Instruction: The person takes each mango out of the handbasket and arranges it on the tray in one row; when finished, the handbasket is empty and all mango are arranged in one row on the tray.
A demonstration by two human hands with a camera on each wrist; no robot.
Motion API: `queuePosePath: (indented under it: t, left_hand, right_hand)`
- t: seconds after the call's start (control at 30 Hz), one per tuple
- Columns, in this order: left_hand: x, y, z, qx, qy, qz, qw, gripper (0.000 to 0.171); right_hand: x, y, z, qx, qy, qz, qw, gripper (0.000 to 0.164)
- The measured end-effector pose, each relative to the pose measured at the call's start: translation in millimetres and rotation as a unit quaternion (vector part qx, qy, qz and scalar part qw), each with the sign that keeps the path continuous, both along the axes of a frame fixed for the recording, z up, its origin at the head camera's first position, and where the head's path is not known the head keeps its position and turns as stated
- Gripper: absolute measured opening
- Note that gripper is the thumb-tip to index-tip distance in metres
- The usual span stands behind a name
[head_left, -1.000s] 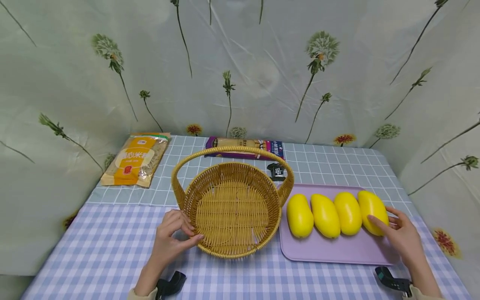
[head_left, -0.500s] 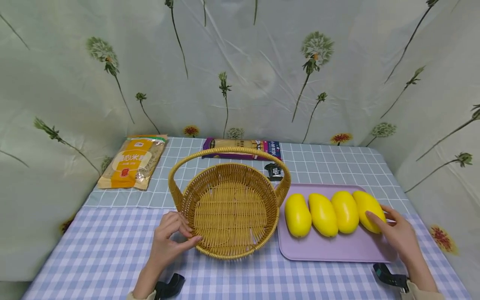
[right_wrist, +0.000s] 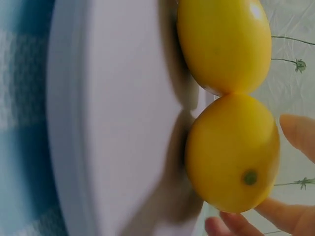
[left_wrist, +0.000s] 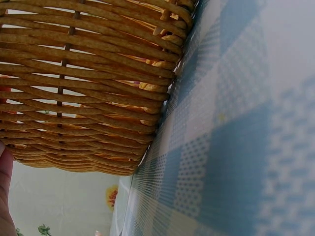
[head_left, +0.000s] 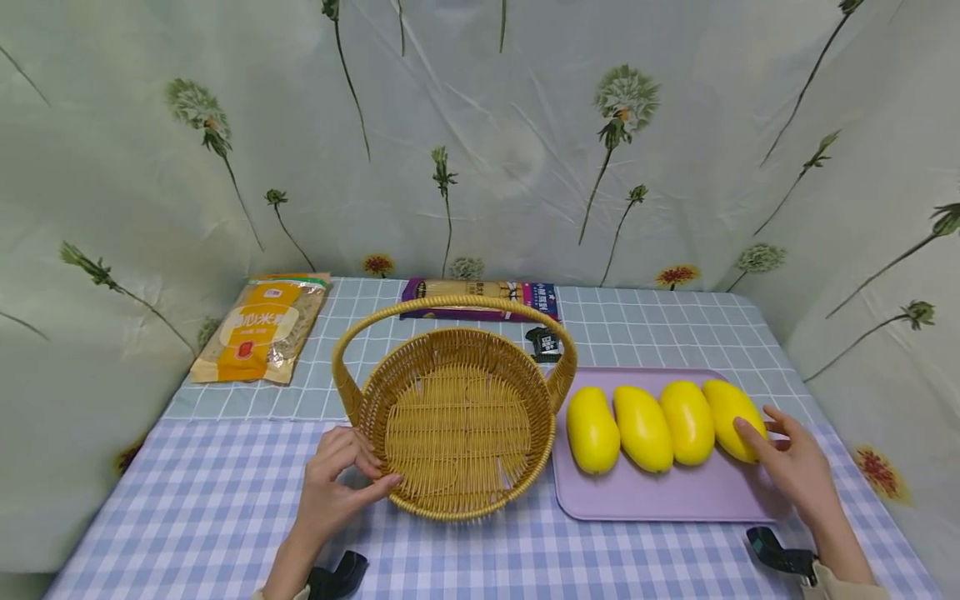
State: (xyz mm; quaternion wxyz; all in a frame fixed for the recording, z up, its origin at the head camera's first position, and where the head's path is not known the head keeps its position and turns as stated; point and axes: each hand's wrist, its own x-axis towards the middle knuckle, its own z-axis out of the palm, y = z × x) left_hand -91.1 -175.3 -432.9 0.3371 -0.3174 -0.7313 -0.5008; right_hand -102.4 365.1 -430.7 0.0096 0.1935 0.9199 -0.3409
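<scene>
A round wicker basket point(head_left: 463, 417) with a tall arched handle stands in the middle of the table. My left hand point(head_left: 333, 479) pinches its near left rim, thumb over the edge and fingers outside. In the left wrist view the woven basket side point(left_wrist: 83, 88) fills the upper left. Several yellow mangoes lie side by side on a lilac tray point(head_left: 667, 500) to the right. Around the rightmost mango point(head_left: 731, 417) my right hand point(head_left: 791, 458) is spread, thumb above and fingers at its far right side. In the right wrist view the thumb point(right_wrist: 301, 133) appears slightly apart from the mango.
A yellow-labelled grain bag point(head_left: 262, 329) lies at the back left. Behind the basket are a long purple packet point(head_left: 480, 292) and a small black packet point(head_left: 543, 342). A floral curtain point(head_left: 480, 125) encloses the table, which has a checked cloth point(head_left: 187, 500).
The head view has shifted slightly. The rightmost mango has moved slightly left against its neighbour, with my right hand beside it. My left hand stays on the basket rim.
</scene>
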Motion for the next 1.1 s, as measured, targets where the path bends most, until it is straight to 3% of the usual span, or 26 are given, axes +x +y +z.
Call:
queuePosePath:
  t: [0.1, 0.2, 0.33, 0.47, 0.63, 0.83, 1.1]
  left_hand:
    - [1.6, -2, -0.5, 0.000, -0.001, 0.004, 1.0000, 0.034]
    - [3.0, -2, -1.2, -0.002, -0.003, 0.006, 1.0000, 0.033]
    - [3.1, -3, -2.1, 0.000, -0.001, 0.006, 1.0000, 0.033]
    - [2.0, -2, -3.2, 0.004, 0.000, 0.002, 1.0000, 0.032]
    - [1.3, -1, -2.8, 0.002, 0.007, 0.001, 1.0000, 0.033]
    - [0.5, -3, 3.2, -0.014, 0.005, 0.001, 0.9999, 0.033]
    - [3.7, -6, 11.4, -0.037, -0.010, 0.009, 0.9992, 0.030]
  right_hand:
    - [0.9, -4, -0.9, 0.014, 0.060, -0.015, 0.998, 0.073]
    - [1.7, -10, -1.8, 0.022, 0.147, -0.045, 0.988, 0.059]
    - [-0.2, -18, -9.6, 0.023, 0.279, -0.063, 0.958, 0.038]
    - [3.7, -43, 0.6, 0.016, 0.358, -0.031, 0.933, 0.028]
    - [7.7, -74, 16.2, 0.015, 0.388, 0.039, 0.921, 0.027]
    - [5.1, -100, 22.0, 0.013, 0.399, 0.130, 0.908, 0.032]
    - [-1.8, -119, 28.7, 0.012, 0.408, 0.240, 0.881, 0.042]
